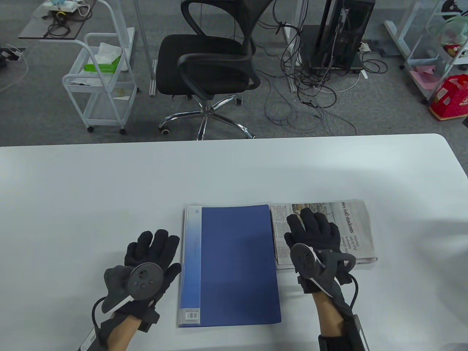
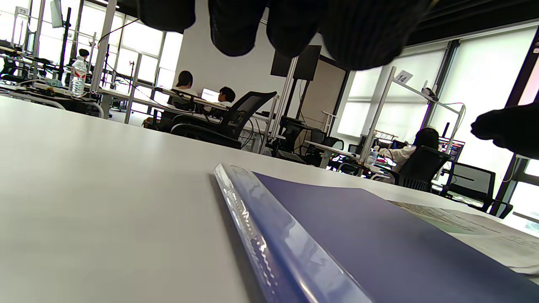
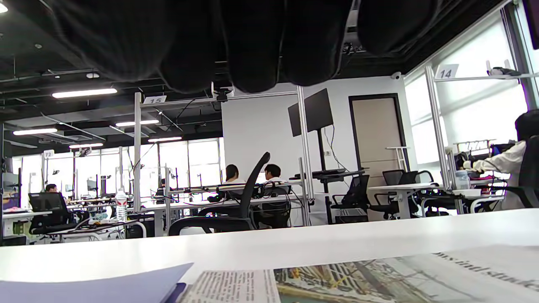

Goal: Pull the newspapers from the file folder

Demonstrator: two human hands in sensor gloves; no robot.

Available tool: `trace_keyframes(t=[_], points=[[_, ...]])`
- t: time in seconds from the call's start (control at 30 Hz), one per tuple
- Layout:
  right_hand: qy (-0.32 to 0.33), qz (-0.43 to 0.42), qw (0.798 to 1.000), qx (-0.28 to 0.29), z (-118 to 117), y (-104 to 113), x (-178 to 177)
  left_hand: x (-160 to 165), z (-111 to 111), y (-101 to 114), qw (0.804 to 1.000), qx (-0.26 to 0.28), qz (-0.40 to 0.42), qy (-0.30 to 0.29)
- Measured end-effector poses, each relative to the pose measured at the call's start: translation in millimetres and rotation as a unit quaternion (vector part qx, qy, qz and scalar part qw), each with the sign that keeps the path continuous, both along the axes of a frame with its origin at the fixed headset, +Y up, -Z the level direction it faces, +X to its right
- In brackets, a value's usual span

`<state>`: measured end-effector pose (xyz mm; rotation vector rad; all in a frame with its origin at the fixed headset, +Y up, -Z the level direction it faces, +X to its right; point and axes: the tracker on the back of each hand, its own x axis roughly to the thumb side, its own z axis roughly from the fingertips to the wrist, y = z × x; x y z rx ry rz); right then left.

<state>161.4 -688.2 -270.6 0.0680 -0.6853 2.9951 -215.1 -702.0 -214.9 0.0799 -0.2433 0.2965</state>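
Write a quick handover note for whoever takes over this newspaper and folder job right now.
Left hand: open, fingers spread, beside the folder's left edge, holding nothing.
Right hand: lies flat over the newspaper; whether it presses down cannot be told.
Folder: blue, closed, flat on the white table.
Newspaper: folded, right of the folder; its left edge looks tucked under the cover.
Done: newspaper mostly out.
Left: slide it fully clear; check inside for more, which cannot be seen.

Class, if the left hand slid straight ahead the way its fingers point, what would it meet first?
Probably nothing: the left hand points up the white table, beside the closed blue plastic file folder, though depth is unclear.
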Motion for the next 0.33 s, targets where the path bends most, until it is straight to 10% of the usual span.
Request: trace_keyframes(t=[0.33], points=[[-0.006,0.018,1.0,-0.008,-1.0,-4.3,0.4,-8.5,-2.7,-11.8,1.0,-0.026,-0.009,0.014]])
